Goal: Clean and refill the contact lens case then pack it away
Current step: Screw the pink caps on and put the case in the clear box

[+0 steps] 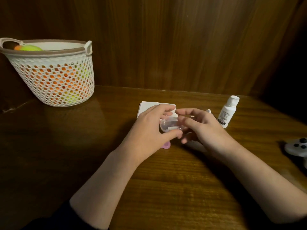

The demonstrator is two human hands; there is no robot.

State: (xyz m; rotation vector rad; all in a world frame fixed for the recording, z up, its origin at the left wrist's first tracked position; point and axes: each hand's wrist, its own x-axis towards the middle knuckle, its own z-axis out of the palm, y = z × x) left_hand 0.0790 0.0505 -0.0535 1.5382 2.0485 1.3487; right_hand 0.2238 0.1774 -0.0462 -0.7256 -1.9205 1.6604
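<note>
My left hand (147, 128) grips a clear plastic contact lens case (169, 126) between thumb and fingers, lifted a little above the wooden table (99, 146). My right hand (201, 125) reaches in from the right, its fingers curled at the case's right end. A pink piece (166, 145), perhaps a cap, lies on the table under my left hand, mostly hidden. Behind the hands lies a flat white box (149, 106). A small white solution bottle (227, 112) stands upright to the right of my right hand.
A white perforated basket (56, 77) holding orange and green items stands at the back left against the wooden wall. A white game controller (297, 146) lies at the right edge of the table. A small white object (208, 111) peeks from behind my right hand.
</note>
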